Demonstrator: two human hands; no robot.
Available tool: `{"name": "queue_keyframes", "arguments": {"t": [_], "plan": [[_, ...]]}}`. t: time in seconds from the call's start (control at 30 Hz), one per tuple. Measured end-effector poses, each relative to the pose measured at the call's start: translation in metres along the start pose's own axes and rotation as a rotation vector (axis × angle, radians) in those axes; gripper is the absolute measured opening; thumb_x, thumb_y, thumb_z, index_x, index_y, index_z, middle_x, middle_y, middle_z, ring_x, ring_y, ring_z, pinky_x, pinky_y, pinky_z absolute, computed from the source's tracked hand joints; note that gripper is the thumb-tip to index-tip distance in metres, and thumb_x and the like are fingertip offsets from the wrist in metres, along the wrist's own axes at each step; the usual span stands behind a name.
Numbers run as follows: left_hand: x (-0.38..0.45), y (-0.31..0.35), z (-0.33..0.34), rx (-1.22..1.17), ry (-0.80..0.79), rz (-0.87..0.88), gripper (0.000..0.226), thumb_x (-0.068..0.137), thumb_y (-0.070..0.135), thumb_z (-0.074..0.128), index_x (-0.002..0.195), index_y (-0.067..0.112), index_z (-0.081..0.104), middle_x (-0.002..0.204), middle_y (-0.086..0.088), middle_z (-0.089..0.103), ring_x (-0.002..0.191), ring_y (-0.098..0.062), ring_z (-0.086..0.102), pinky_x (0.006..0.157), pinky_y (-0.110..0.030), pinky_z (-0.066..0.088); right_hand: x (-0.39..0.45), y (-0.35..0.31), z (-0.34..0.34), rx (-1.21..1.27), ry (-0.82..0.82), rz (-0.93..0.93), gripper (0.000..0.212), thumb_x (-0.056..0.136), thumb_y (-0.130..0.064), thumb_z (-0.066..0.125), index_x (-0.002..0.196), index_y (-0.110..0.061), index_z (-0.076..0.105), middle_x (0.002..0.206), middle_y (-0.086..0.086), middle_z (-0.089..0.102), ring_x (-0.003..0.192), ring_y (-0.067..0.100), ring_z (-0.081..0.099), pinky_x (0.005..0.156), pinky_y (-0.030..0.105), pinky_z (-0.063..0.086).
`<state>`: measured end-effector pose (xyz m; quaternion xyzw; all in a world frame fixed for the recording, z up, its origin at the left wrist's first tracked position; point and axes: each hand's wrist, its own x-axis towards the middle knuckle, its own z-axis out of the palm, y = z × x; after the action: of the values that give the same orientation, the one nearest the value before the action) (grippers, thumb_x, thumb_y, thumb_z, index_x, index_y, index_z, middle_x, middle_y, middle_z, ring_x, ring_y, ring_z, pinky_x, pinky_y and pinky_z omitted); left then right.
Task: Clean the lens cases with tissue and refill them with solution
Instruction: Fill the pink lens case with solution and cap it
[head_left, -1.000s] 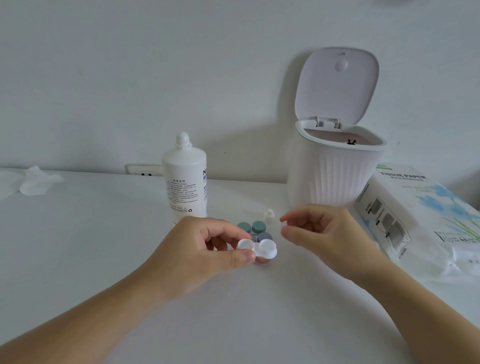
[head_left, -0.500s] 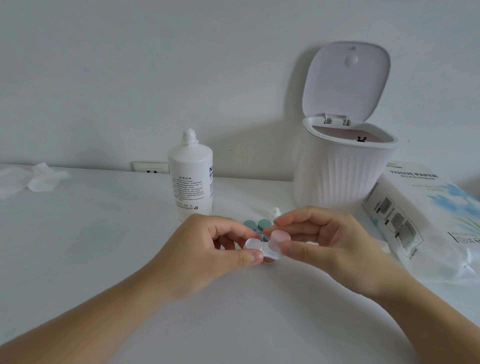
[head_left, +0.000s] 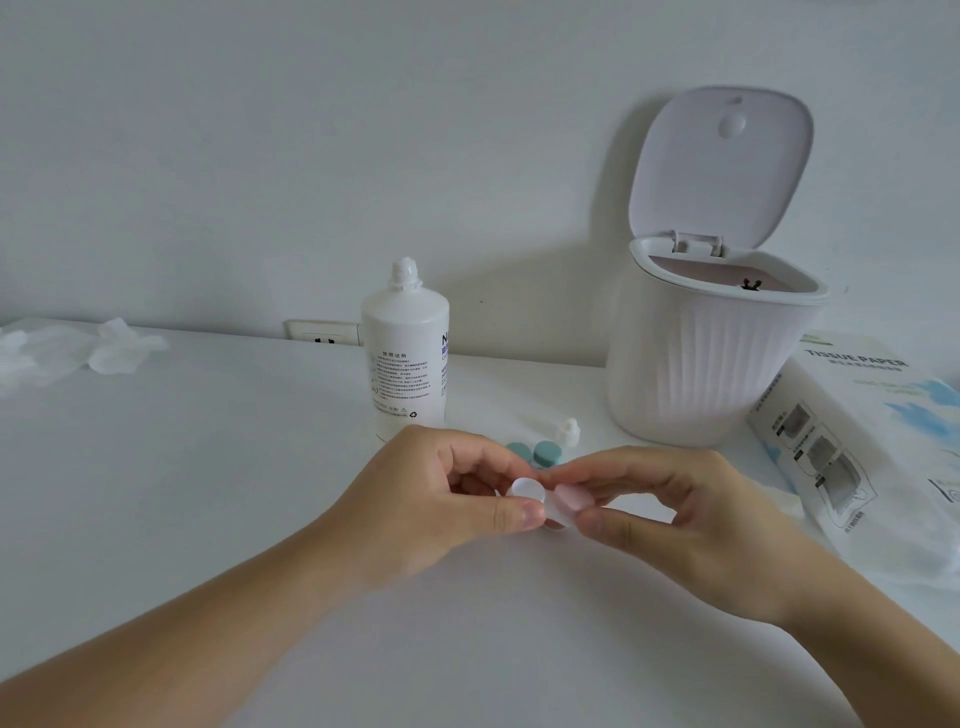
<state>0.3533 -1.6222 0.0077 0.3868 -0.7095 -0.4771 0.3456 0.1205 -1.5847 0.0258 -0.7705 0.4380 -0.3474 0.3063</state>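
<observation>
**Lens case gripped at both ends as a cap is worked**

A person's left hand (head_left: 447, 499) pinches the left end of a white lens case (head_left: 540, 501) between thumb and curled fingers, just above a white table (head_left: 208, 493). The right hand (head_left: 675, 514) grasps the pinkish cap (head_left: 571, 501) on the other well. Judging by the grips, the cap is being turned; whether on or off cannot be told. The next move probably needs the left hand to hold the case firm against the twist. Behind stand an uncapped solution bottle (head_left: 405, 364), its small cap (head_left: 567, 432), a teal lens case (head_left: 532, 453), an open bin (head_left: 701, 364) and a tissue pack (head_left: 872, 441). Crumpled tissue (head_left: 104, 348) lies far left, below a plain wall with a socket (head_left: 322, 333).
</observation>
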Motion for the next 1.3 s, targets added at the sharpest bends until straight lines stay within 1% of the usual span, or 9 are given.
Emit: {"name": "queue_keyframes", "arguments": {"t": [0.23, 0.47, 0.57, 0.7, 0.8, 0.93, 1.03, 1.13, 1.3], "plan": [[-0.002, 0.004, -0.001, -0.115, -0.061, -0.006, 0.016, 0.084, 0.015, 0.081, 0.089, 0.031, 0.08, 0.086, 0.005, 0.08, 0.081, -0.002, 0.074, 0.071, -0.009, 0.051, -0.002, -0.001, 0.002, -0.038, 0.023, -0.049, 0.022, 0.086, -0.04, 0.068, 0.108, -0.039, 0.071, 0.099, -0.02, 0.075, 0.098, 0.003, 0.069, 0.085, 0.006, 0.044], [-0.001, 0.005, 0.003, -0.168, -0.06, -0.027, 0.018, 0.075, 0.019, 0.082, 0.09, 0.029, 0.081, 0.093, -0.001, 0.08, 0.088, -0.011, 0.075, 0.077, -0.016, 0.054, 0.001, 0.004, 0.006, -0.097, 0.105, -0.053, 0.023, 0.075, -0.039, 0.083, 0.089, -0.032, 0.066, 0.09, -0.019, 0.072, 0.09, 0.006, 0.068, 0.079, 0.01, 0.046], [-0.001, 0.006, 0.003, -0.189, -0.055, -0.015, 0.018, 0.074, 0.019, 0.081, 0.09, 0.029, 0.081, 0.091, -0.002, 0.08, 0.087, -0.012, 0.076, 0.076, -0.016, 0.054, 0.002, 0.005, 0.008, -0.093, 0.12, -0.052, 0.03, 0.071, -0.05, 0.082, 0.087, -0.031, 0.065, 0.088, -0.019, 0.07, 0.086, 0.006, 0.067, 0.075, 0.015, 0.049], [-0.001, 0.006, 0.004, -0.208, -0.05, 0.002, 0.017, 0.075, 0.018, 0.081, 0.091, 0.025, 0.081, 0.091, -0.003, 0.08, 0.087, -0.014, 0.076, 0.079, -0.019, 0.057, 0.001, 0.005, 0.004, -0.096, 0.068, -0.058, 0.044, 0.07, -0.058, 0.078, 0.106, -0.035, 0.066, 0.099, -0.019, 0.071, 0.094, 0.01, 0.067, 0.079, 0.022, 0.051], [-0.002, 0.008, 0.003, -0.227, -0.059, 0.015, 0.019, 0.076, 0.014, 0.08, 0.091, 0.025, 0.081, 0.09, -0.001, 0.08, 0.085, -0.012, 0.076, 0.075, -0.016, 0.056, -0.001, 0.003, 0.001, -0.04, 0.056, -0.069, 0.034, 0.086, -0.052, 0.069, 0.116, -0.036, 0.069, 0.104, -0.013, 0.074, 0.099, 0.016, 0.069, 0.084, 0.027, 0.052], [-0.002, 0.011, 0.003, -0.26, -0.072, 0.028, 0.017, 0.075, 0.016, 0.084, 0.09, 0.024, 0.081, 0.084, 0.002, 0.08, 0.078, -0.006, 0.075, 0.07, -0.012, 0.054, -0.001, 0.002, 0.002, -0.021, 0.078, -0.063, 0.015, 0.091, -0.037, 0.071, 0.104, -0.033, 0.075, 0.095, -0.013, 0.076, 0.091, 0.014, 0.07, 0.081, 0.024, 0.053], [-0.003, 0.011, 0.003, -0.267, -0.069, 0.03, 0.019, 0.072, 0.019, 0.08, 0.09, 0.026, 0.081, 0.084, 0.001, 0.08, 0.078, -0.007, 0.075, 0.07, -0.012, 0.054, 0.0, 0.002, 0.004, -0.038, 0.112, -0.064, 0.011, 0.085, -0.034, 0.076, 0.094, -0.029, 0.075, 0.09, -0.015, 0.075, 0.087, 0.009, 0.071, 0.078, 0.013, 0.05], [-0.002, 0.009, 0.004, -0.237, -0.053, 0.018, 0.018, 0.073, 0.018, 0.086, 0.089, 0.024, 0.081, 0.087, -0.002, 0.08, 0.081, -0.01, 0.076, 0.071, -0.014, 0.054, 0.002, 0.004, 0.007, -0.055, 0.145, -0.064, 0.017, 0.077, -0.037, 0.081, 0.087, -0.028, 0.07, 0.087, -0.016, 0.073, 0.084, 0.006, 0.07, 0.075, 0.008, 0.048], [-0.002, 0.008, 0.004, -0.22, -0.035, 0.002, 0.017, 0.073, 0.018, 0.082, 0.089, 0.026, 0.081, 0.086, -0.002, 0.079, 0.078, -0.008, 0.074, 0.069, -0.013, 0.053, 0.002, 0.006, 0.007, -0.052, 0.109, -0.053, 0.023, 0.076, -0.044, 0.081, 0.091, -0.03, 0.071, 0.09, -0.018, 0.073, 0.085, 0.006, 0.07, 0.077, 0.014, 0.051]]}}
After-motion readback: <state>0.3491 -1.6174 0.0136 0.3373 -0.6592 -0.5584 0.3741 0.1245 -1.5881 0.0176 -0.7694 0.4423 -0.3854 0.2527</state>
